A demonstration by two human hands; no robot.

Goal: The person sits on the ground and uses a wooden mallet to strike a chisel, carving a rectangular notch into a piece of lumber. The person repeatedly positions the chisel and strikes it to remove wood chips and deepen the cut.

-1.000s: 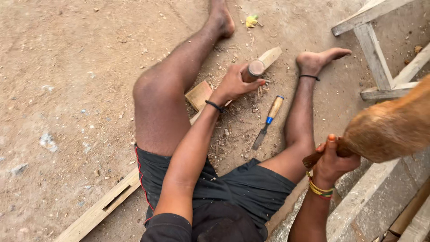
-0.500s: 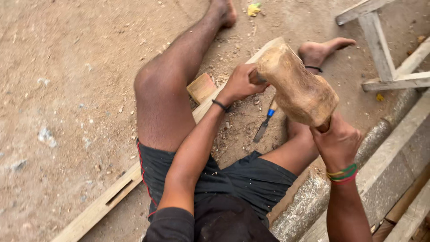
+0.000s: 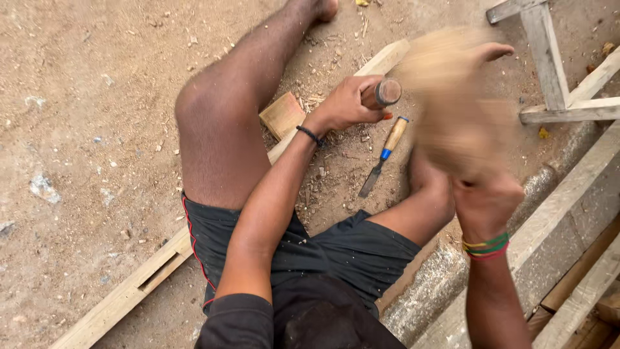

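I sit on sandy ground with a long wooden plank (image 3: 123, 297) running under my bent left leg. My left hand (image 3: 345, 103) is shut on the round wooden handle of a chisel (image 3: 386, 92), held upright on the plank near its far end. My right hand (image 3: 487, 203) grips a thick wooden mallet (image 3: 455, 103), which is motion-blurred and raised just right of the chisel handle. A second chisel (image 3: 382, 157) with a tan handle and blue collar lies on the ground between my legs.
A small square wood block (image 3: 281, 115) lies beside the plank by my left knee. Wood chips litter the dirt around the chisels. A wooden frame (image 3: 549, 64) stands at upper right, with a concrete curb and timber beams (image 3: 568, 213) along the right.
The mallet swung from low at the right up over the chisel handle and is now blurred beside it. My left hand has kept the chisel in place.
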